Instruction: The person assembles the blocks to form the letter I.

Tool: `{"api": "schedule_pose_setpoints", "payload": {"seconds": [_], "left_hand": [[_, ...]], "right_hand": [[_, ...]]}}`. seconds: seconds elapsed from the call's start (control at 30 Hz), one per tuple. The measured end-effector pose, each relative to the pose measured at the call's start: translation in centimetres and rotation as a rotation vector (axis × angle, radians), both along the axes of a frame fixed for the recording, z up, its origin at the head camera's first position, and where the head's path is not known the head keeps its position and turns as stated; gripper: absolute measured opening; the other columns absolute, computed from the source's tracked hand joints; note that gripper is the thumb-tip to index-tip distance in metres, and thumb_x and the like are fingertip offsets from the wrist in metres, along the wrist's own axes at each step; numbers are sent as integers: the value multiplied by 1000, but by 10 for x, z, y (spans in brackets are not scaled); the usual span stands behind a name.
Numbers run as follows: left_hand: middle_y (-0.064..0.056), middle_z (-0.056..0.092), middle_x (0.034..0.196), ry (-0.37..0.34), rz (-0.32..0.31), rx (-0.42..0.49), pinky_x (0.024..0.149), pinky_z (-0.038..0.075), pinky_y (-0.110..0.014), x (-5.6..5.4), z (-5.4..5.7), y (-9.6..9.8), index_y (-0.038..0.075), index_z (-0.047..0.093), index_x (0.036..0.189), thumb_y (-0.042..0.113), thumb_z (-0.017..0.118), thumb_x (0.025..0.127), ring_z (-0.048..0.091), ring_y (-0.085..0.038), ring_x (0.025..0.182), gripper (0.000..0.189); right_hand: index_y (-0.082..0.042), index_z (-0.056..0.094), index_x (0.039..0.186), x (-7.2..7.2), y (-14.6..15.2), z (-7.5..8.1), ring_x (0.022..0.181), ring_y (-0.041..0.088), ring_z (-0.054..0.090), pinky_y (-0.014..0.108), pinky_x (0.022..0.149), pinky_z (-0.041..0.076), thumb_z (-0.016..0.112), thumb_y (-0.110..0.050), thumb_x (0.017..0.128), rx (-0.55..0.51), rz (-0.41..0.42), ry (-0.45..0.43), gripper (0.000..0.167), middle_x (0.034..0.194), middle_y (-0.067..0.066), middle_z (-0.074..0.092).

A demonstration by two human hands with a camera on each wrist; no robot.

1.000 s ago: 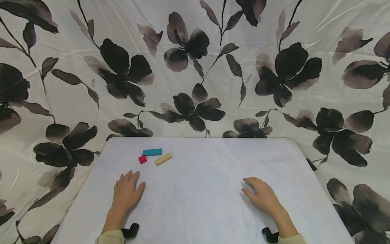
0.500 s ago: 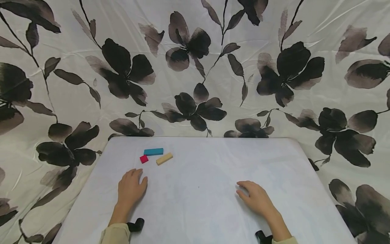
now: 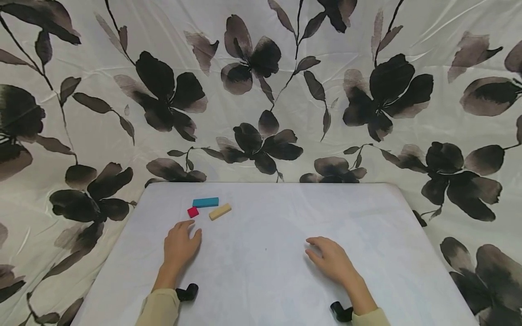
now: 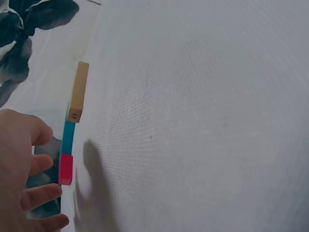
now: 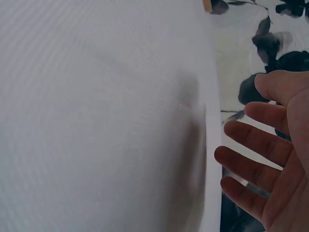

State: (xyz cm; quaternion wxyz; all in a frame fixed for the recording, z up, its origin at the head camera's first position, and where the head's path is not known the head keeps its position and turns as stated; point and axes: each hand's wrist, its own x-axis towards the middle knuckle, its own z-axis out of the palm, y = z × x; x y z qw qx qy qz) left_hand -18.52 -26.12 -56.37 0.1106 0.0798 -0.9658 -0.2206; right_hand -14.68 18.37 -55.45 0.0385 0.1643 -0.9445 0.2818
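Note:
Three blocks lie close together at the back left of the white table: a long blue block (image 3: 205, 202), a small red block (image 3: 193, 212) and a pale wooden block (image 3: 220, 212). Just in front of the red block is my left hand (image 3: 181, 244), its fingers loosely bent and holding nothing. In the left wrist view the wooden block (image 4: 78, 92), blue block (image 4: 68, 137) and red block (image 4: 65, 169) appear beyond the fingers. My right hand (image 3: 330, 258) hovers over the right half of the table, fingers relaxed and nothing in it; the right wrist view shows its spread fingers (image 5: 258, 140).
The white table (image 3: 265, 280) ends at a straight back edge. Behind it hangs a pale cloth (image 3: 318, 27) with dark printed flowers. A black wrist device sits at each sleeve, the left device (image 3: 187, 292) and the right device (image 3: 341, 312).
My left hand has moved forward and a little right, closer to the red block. My right hand has shifted left toward the table's middle. The blocks stay where they were.

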Motion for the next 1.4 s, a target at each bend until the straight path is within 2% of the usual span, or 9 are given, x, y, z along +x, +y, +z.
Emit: {"api": "schedule_pose_setpoints", "payload": {"seconds": [0.17,0.43,0.6,0.73,0.93,1.13,1.4], "left_hand": [[-23,52,132,-6,14,35,97,36,-61,-7,-3,1,3,59,128,29,60,93,47,-44,120,44],[-23,52,131,27,17,105,98,35,-60,-20,-5,5,3,61,126,30,61,91,47,-43,120,44],[-21,53,131,9,19,100,98,35,-61,-30,-7,8,4,60,127,32,61,92,47,-42,121,45],[-20,54,128,22,9,88,95,36,-60,-37,-5,9,5,61,126,32,62,92,49,-41,118,44],[-23,51,132,-25,29,93,97,35,-61,-45,2,8,4,58,129,34,61,92,47,-43,119,47],[-23,49,134,-42,43,106,97,35,-61,-55,2,6,4,56,131,36,62,92,46,-43,120,51],[-24,49,132,-10,50,101,95,37,-59,-66,-2,2,1,54,131,39,61,91,48,-43,116,56]], "right_hand": [[-14,67,118,-5,-8,0,111,19,60,40,94,45,70,-29,90,-3,8,6,32,115,-1,67],[-13,68,118,-12,-17,3,112,19,60,40,94,46,70,-30,91,-4,22,-1,32,115,0,67],[-13,68,119,-16,-23,6,113,20,59,41,95,45,70,-32,90,-16,39,-20,35,117,0,66],[-14,67,121,-19,-28,7,114,19,58,39,95,45,72,-36,88,-18,49,-28,40,119,-2,65],[-14,67,121,-23,-34,7,112,17,59,39,95,45,74,-38,86,-100,61,-54,43,119,-3,65],[-14,66,123,-24,-41,1,111,17,59,41,95,45,71,-47,86,-180,71,-99,50,119,-5,64],[-15,65,123,-24,-49,1,112,18,58,42,96,44,72,-58,79,-208,78,-147,62,120,-4,64]]}}
